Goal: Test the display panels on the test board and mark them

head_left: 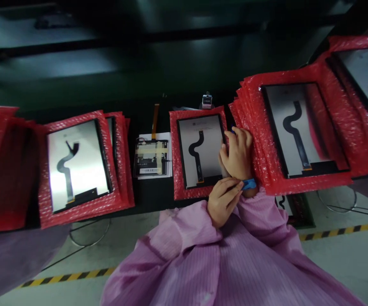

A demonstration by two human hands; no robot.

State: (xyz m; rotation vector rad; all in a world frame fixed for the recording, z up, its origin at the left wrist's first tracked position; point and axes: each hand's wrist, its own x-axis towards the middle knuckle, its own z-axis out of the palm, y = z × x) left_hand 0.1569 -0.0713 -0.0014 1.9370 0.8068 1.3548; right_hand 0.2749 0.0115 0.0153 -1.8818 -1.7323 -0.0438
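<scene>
My left hand (223, 200) pinches a blue wrist strap (249, 184) worn on my right wrist. Beyond it, my right hand (238, 154) has its fingers curled at the right edge of a display panel (207, 157). A small dark-blue tip (233, 129) shows at those fingers; the rest of it is hidden. The panel lies with its silver back up, a black curved flex cable (197, 155) across it, on a red bubble-wrap bag (178, 178).
Right of my hands is a stack of red bags with a display panel (298, 127) on top. Another stacked panel (78, 165) lies to the left. Between stands a circuit assembly (152, 157) with an orange flex cable (155, 121). A small counter (206, 101) sits behind.
</scene>
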